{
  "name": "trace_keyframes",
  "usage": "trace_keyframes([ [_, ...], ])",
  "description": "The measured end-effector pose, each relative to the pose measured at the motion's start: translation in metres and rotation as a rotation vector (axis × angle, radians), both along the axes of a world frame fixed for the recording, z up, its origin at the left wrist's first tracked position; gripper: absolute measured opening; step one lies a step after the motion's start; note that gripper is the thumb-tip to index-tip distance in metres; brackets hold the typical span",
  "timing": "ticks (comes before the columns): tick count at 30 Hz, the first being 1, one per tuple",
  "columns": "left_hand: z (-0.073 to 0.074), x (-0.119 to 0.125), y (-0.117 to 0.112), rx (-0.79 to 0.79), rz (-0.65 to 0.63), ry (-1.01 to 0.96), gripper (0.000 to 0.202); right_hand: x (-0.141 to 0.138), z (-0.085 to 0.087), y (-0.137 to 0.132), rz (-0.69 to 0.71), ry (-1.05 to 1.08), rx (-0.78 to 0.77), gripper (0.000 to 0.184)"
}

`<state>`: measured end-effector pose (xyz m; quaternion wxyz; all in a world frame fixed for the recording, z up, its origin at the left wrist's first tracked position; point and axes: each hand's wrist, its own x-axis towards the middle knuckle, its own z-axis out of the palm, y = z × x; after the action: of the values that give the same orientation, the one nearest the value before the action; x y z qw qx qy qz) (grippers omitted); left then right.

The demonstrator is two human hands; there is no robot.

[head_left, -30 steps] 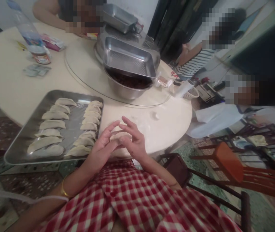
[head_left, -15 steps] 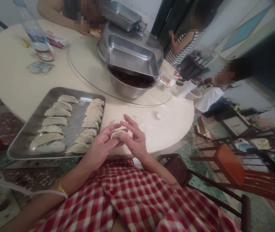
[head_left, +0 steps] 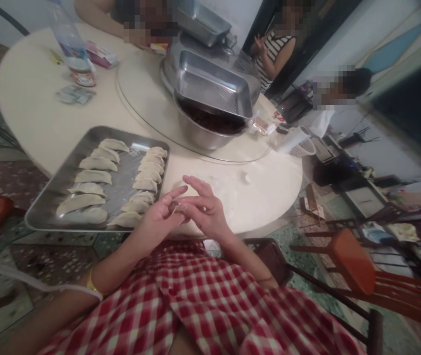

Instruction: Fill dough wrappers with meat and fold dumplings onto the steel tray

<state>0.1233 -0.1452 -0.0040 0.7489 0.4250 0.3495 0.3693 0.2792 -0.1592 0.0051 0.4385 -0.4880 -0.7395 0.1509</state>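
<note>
My left hand (head_left: 157, 215) and my right hand (head_left: 205, 208) meet at the near edge of the round cream table (head_left: 33, 113). Both pinch a small pale dumpling (head_left: 178, 209) between their fingertips; most of it is hidden by the fingers. Just left of my hands lies a metal tray (head_left: 122, 183) with two rows of several folded dumplings (head_left: 92, 163). Beyond my hands stands a steel bowl (head_left: 199, 135) of dark filling with a steel pan (head_left: 214, 88) tilted on top of it.
A glass turntable (head_left: 140, 98) carries the bowl and pans. A jar (head_left: 82, 71), a bottle (head_left: 65, 30) and packets sit at the far left. A small dough lump (head_left: 246, 178) lies on the table. Other people sit around the far side. Orange chairs (head_left: 354, 261) stand at right.
My hands have closed in tighter on the dumpling, fingers folding together. The view has shifted, so the table and tray now sit further right in the picture.
</note>
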Motion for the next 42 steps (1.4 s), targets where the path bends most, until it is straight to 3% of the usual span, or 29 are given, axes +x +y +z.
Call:
trace_keyframes([
  [3, -0.005, -0.002, 0.001, 0.059, -0.019, 0.013, 0.067, 0.000, 0.005, 0.001, 0.019, -0.041, -0.043, 0.018],
  [6, -0.006, -0.003, 0.000, 0.060, -0.026, 0.012, 0.069, -0.002, 0.010, 0.003, 0.087, -0.087, -0.075, 0.007],
  [8, -0.005, -0.004, -0.002, 0.049, -0.005, 0.023, 0.070, -0.004, 0.011, 0.004, 0.125, -0.096, -0.083, 0.010],
  [15, 0.002, -0.015, 0.003, -0.033, 0.097, -0.026, 0.067, -0.001, 0.010, 0.005, 0.068, 0.108, -0.018, 0.026],
  [19, 0.016, -0.036, 0.026, -0.061, 0.207, 0.025, 0.052, 0.012, 0.005, 0.007, -0.031, 0.194, -0.004, 0.023],
  [24, 0.030, -0.058, 0.080, 0.051, 0.407, 0.155, 0.026, 0.024, -0.010, 0.012, -0.102, 0.326, -0.050, 0.021],
  [26, 0.026, -0.058, 0.105, 0.077, 0.519, 0.204, 0.022, 0.027, -0.014, 0.014, -0.132, 0.362, -0.078, 0.020],
  [32, -0.004, -0.046, 0.156, 0.082, 0.577, 0.334, 0.018, 0.039, -0.019, 0.017, -0.175, 0.443, -0.140, 0.019],
  [42, -0.028, -0.042, 0.178, 0.170, 0.610, 0.605, 0.031, 0.051, -0.033, 0.025, -0.165, 0.585, -0.122, 0.018],
])
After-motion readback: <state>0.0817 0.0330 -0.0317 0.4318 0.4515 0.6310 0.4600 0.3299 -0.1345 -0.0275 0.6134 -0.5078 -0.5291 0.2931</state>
